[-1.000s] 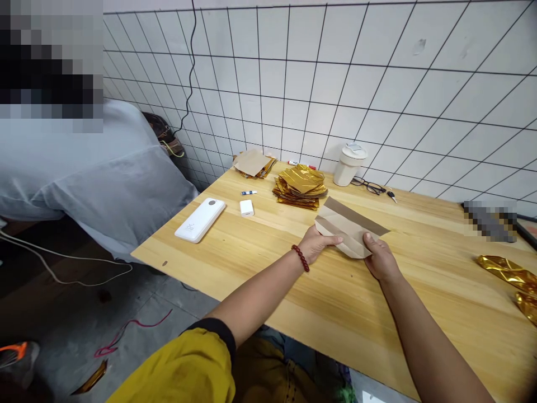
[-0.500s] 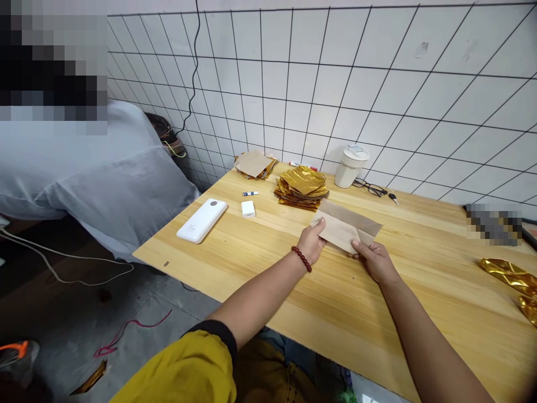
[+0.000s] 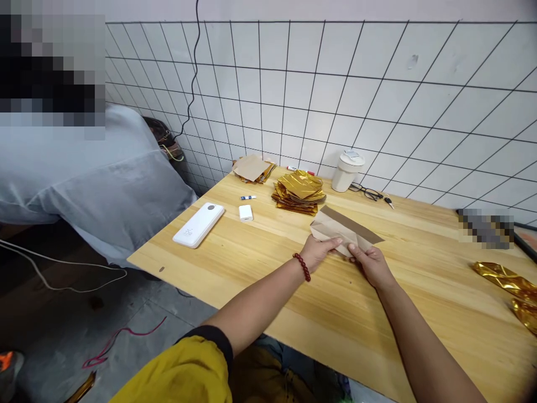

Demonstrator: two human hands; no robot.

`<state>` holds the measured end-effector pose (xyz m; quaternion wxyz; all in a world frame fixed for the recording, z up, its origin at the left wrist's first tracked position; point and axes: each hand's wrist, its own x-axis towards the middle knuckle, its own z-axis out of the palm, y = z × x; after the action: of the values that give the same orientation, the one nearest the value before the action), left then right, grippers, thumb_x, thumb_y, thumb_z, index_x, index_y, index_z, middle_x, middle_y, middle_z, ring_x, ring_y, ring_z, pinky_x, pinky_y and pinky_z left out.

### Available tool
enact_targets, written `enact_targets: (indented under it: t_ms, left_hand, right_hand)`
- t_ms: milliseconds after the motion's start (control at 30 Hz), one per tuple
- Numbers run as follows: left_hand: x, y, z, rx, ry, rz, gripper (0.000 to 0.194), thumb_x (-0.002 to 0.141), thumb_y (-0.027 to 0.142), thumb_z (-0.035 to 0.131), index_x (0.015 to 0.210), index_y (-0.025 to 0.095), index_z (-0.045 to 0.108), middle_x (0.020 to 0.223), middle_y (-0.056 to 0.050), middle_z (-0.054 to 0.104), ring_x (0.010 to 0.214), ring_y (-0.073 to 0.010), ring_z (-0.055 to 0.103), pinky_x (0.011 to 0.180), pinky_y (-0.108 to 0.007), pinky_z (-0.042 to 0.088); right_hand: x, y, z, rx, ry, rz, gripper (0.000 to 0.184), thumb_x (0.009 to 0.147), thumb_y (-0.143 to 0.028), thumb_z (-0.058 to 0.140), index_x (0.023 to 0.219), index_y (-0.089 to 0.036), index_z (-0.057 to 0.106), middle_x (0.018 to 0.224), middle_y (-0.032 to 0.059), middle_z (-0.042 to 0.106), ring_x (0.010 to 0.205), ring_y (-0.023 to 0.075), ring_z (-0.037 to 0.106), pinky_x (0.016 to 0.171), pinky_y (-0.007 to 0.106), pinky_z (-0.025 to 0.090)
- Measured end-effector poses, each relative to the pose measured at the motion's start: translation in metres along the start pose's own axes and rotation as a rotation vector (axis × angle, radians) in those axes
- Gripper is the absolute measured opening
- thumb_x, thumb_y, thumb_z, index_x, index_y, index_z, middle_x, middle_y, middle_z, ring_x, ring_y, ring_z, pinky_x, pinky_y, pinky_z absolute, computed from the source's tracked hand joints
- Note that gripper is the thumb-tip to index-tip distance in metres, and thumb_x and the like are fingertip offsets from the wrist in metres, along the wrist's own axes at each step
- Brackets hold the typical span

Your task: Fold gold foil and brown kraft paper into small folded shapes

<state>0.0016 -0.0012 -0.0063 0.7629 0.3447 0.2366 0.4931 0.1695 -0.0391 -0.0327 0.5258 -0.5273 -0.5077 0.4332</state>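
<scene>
- Folded kraft paper is held between both hands, over the pine tabletop.
- Left hand: fingers together, pressed against the paper's near edge.
- Right hand: thumb and fingers pinch the paper's lower corner.
- Gold foil stack lies just beyond the paper.

Matt brown kraft paper, crinkled glossy gold foil, and a smooth, pale wooden tabletop
</scene>
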Motion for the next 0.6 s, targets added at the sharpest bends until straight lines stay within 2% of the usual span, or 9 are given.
enact_targets:
  t_ms: [67, 133, 200, 300, 367, 433, 533, 600]
  left_hand:
    - [-0.001, -0.003, 0.001, 0.025, 0.022, 0.013, 0.046, 0.051, 0.031, 0.090, 0.089, 0.013, 0.073, 0.094, -0.009, 0.073, 0.087, -0.0217, 0.067, 0.094, -0.041, 0.050]
    - [0.000, -0.005, 0.000, 0.056, 0.018, -0.002, 0.048, 0.048, 0.031, 0.090, 0.090, 0.013, 0.073, 0.096, -0.010, 0.073, 0.089, -0.0224, 0.066, 0.095, -0.042, 0.049]
    - [0.000, -0.006, -0.001, 0.064, 0.019, -0.029, 0.050, 0.048, 0.031, 0.091, 0.090, 0.012, 0.074, 0.097, -0.011, 0.073, 0.090, -0.0234, 0.067, 0.096, -0.044, 0.048]
    - [0.003, -0.005, -0.003, -0.005, 0.056, -0.053, 0.047, 0.050, 0.033, 0.090, 0.087, 0.011, 0.074, 0.094, -0.011, 0.073, 0.089, -0.0248, 0.067, 0.096, -0.046, 0.048]
    - [0.005, -0.004, -0.004, -0.084, 0.089, -0.044, 0.043, 0.052, 0.034, 0.089, 0.085, 0.011, 0.073, 0.090, -0.011, 0.074, 0.092, -0.0256, 0.068, 0.098, -0.045, 0.047]
    - [0.007, -0.001, -0.006, -0.156, 0.122, -0.032, 0.039, 0.055, 0.032, 0.088, 0.083, 0.011, 0.072, 0.089, -0.011, 0.073, 0.097, -0.0259, 0.067, 0.100, -0.043, 0.046]
    - [0.009, 0.003, -0.007, -0.226, 0.146, -0.015, 0.033, 0.061, 0.030, 0.084, 0.084, 0.011, 0.070, 0.093, -0.012, 0.073, 0.104, -0.0255, 0.066, 0.102, -0.041, 0.045]
    - [0.010, 0.006, -0.007, -0.263, 0.141, -0.001, 0.031, 0.065, 0.030, 0.082, 0.086, 0.011, 0.070, 0.096, -0.013, 0.073, 0.106, -0.0251, 0.066, 0.101, -0.040, 0.046]
  right_hand:
    - [-0.002, -0.002, 0.002, 0.016, 0.017, -0.043, 0.036, 0.072, -0.046, 0.079, 0.097, -0.022, 0.073, 0.097, 0.0042, 0.075, 0.085, 0.0217, 0.068, 0.076, 0.032, 0.055]
    - [-0.003, -0.004, 0.005, 0.031, 0.058, -0.089, 0.045, 0.070, -0.041, 0.081, 0.110, -0.023, 0.070, 0.114, 0.0048, 0.072, 0.104, 0.0244, 0.066, 0.092, 0.037, 0.052]
    - [-0.003, -0.006, 0.007, 0.044, 0.086, -0.098, 0.051, 0.070, -0.039, 0.082, 0.117, -0.023, 0.066, 0.121, 0.0053, 0.069, 0.113, 0.0257, 0.062, 0.102, 0.041, 0.047]
    - [-0.003, -0.006, 0.006, 0.045, 0.071, -0.065, 0.050, 0.071, -0.041, 0.081, 0.115, -0.023, 0.067, 0.123, 0.0061, 0.068, 0.115, 0.0268, 0.061, 0.104, 0.043, 0.045]
    - [-0.001, -0.003, 0.005, 0.036, 0.074, -0.063, 0.047, 0.071, -0.042, 0.081, 0.113, -0.023, 0.067, 0.120, 0.0056, 0.069, 0.110, 0.0263, 0.063, 0.100, 0.042, 0.047]
    - [0.000, 0.000, 0.002, 0.019, 0.074, -0.055, 0.042, 0.071, -0.044, 0.081, 0.105, -0.023, 0.069, 0.106, 0.0047, 0.073, 0.096, 0.0243, 0.065, 0.088, 0.038, 0.053]
    - [0.001, 0.001, 0.000, -0.016, 0.047, -0.035, 0.030, 0.072, -0.048, 0.079, 0.082, -0.022, 0.070, 0.076, 0.0027, 0.070, 0.070, 0.0196, 0.061, 0.066, 0.033, 0.052]
    - [0.002, 0.000, -0.001, -0.041, 0.043, -0.026, 0.034, 0.071, -0.051, 0.078, 0.064, -0.020, 0.065, 0.067, 0.0024, 0.067, 0.064, 0.0177, 0.058, 0.060, 0.030, 0.049]
